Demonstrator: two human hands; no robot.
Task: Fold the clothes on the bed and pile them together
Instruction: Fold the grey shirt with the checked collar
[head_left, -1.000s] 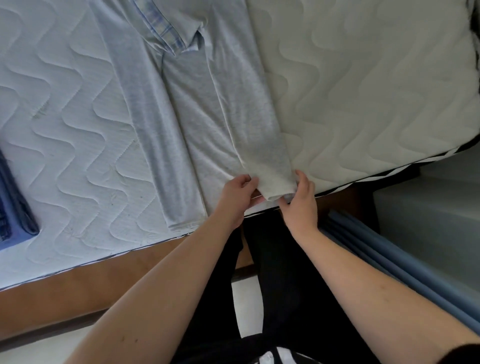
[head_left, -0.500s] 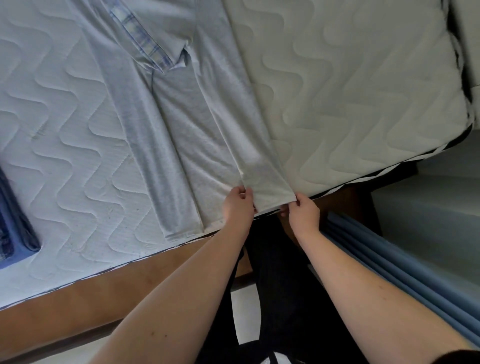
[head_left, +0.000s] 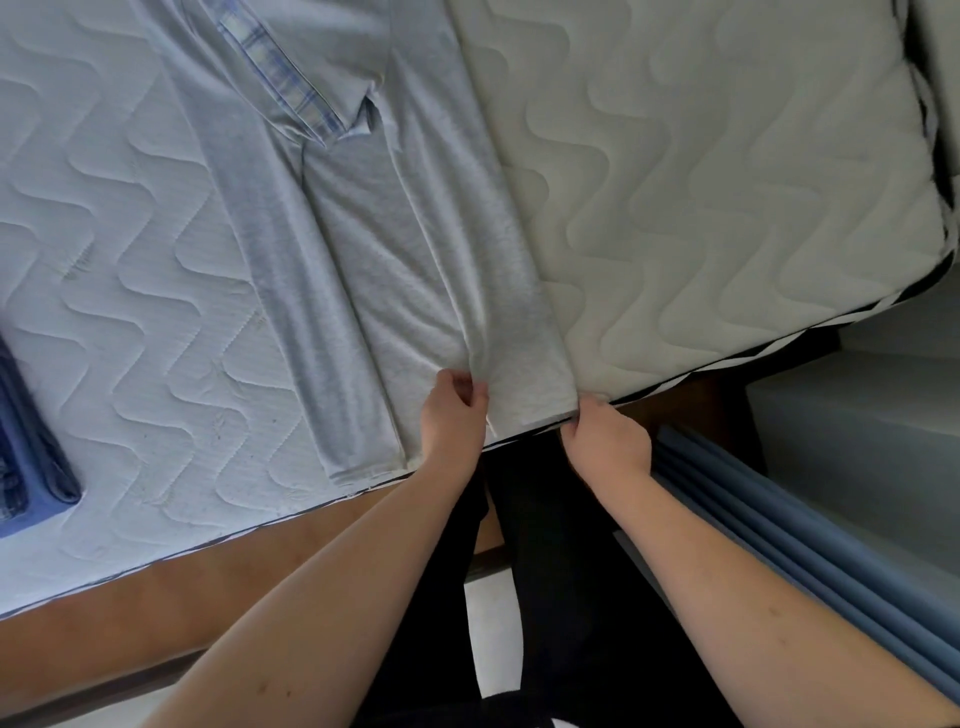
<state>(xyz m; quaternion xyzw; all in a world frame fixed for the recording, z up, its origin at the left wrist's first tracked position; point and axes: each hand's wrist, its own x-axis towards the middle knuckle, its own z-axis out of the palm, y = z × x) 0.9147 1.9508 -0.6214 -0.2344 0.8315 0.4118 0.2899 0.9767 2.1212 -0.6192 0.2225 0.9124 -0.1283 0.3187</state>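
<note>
A light grey polo shirt lies lengthwise on the quilted mattress, both long sides folded in over its middle, its plaid-lined collar at the far end. The hem reaches the mattress's near edge. My left hand pinches the hem of the right-hand folded panel at its inner corner. My right hand grips the same panel's outer corner right at the mattress edge. A folded dark blue garment rests at the far left, partly cut off by the frame.
The wooden bed frame runs below the mattress edge. Blue curtain folds hang at my right, beside my black-clad legs. A pale grey surface lies beyond the bed's right corner.
Both hands slid apart along the hem toward the mattress edge, pulling the folded right panel flat and straight. The view shifted slightly toward the bed.
</note>
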